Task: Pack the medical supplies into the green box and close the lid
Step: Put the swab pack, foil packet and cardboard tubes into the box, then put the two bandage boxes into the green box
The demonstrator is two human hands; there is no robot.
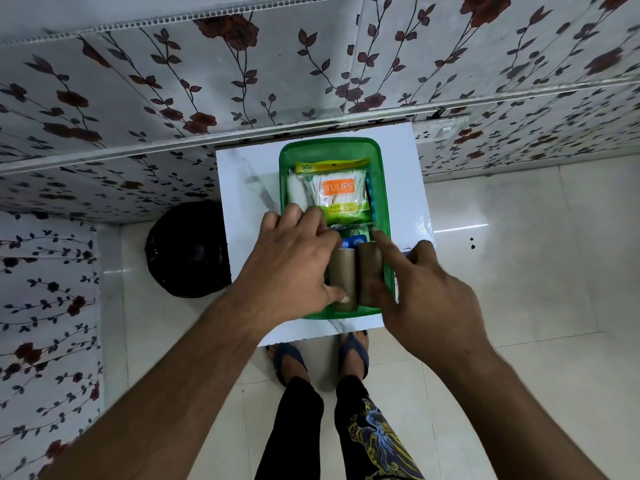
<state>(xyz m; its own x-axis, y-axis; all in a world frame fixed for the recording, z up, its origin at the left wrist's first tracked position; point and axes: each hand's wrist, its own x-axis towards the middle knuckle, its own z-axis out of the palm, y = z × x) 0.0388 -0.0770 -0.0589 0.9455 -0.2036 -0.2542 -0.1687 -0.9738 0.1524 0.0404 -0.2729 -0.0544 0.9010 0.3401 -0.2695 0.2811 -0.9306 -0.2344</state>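
The green box (381,188) stands open on a small white table (242,188). A pack of cotton swabs (341,192) with an orange label lies in its far half. Two brown bandage rolls (344,275) stand side by side in the near half, with blue-and-green items (353,239) just behind them. My left hand (294,265) rests over the box's left side, its thumb against the left roll. With its index finger stretched out, my right hand (426,299) presses on the right roll (370,271). No lid is visible.
A black bin (188,251) stands on the floor left of the table. A flower-patterned wall runs behind and to the left. The person's feet in blue sandals (353,351) stand at the table's near edge on pale floor tiles.
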